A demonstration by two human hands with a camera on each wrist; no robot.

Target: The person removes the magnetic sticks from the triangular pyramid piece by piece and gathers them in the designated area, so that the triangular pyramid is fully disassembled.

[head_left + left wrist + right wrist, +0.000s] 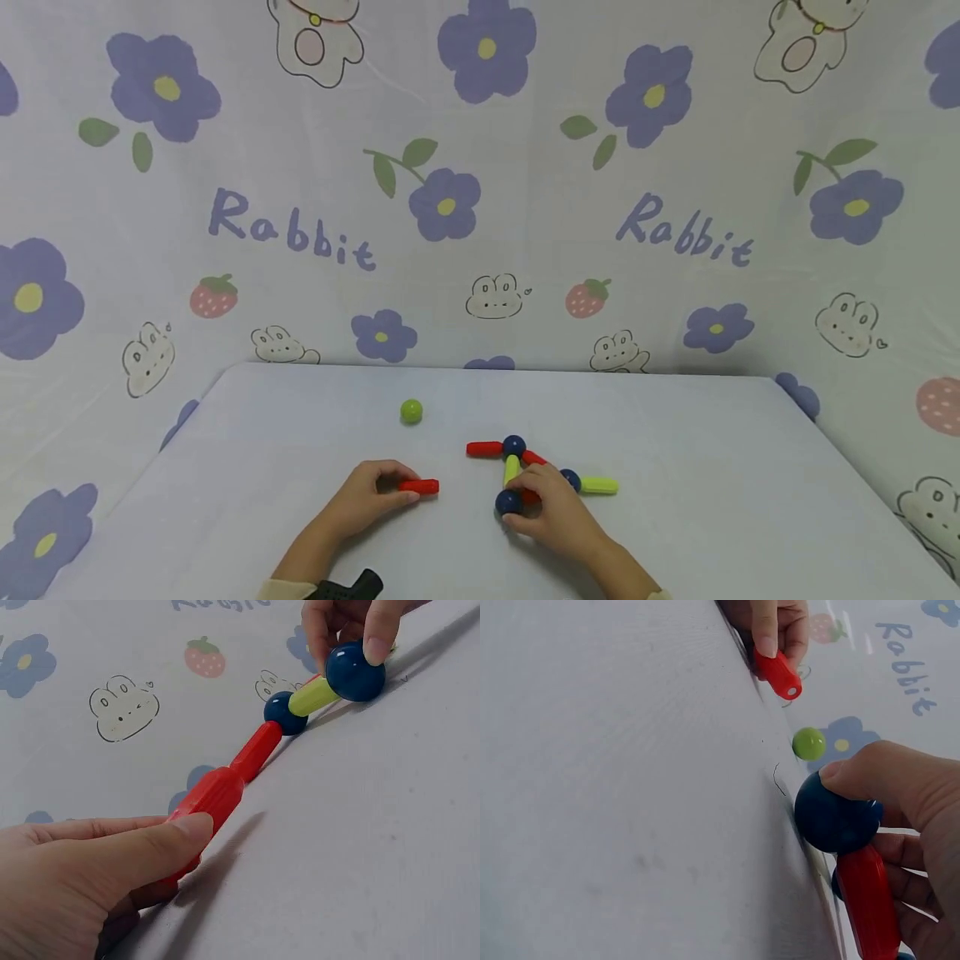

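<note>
Left hand (366, 502): thumb and fingers closed in a pinch on the near end of a loose red rod (420, 487); no opening left beyond the rod's thickness, far end free. Rod's long axis runs roughly left to right, free end directed at the right hand's side. In the right-wrist view a pale dot shows in that end face.

Right hand (557, 510): thumb and fingertips curled on the near navy ball (507, 502), spread about as wide as the ball. Whether the lower fingers also grip the attached red rod (867, 900) beneath, cannot tell.

Key relation: near navy ball lies to the right of the rod's free end and slightly closer to the person, a visible gap between, not touching. Left hand is the nearer to the rod, right hand to the ball.

Behind: far navy ball (513, 446), joined to the near 1 by a yellow-green rod (512, 468); a side red rod (484, 449) sticks out left from it, its tip near the loose rod but apart in the head view. Right navy ball (572, 479) carries an outer yellow-green rod (600, 485). 1 lime-green ball (411, 411) sits alone, farther back on the white tabletop (697, 467).
</note>
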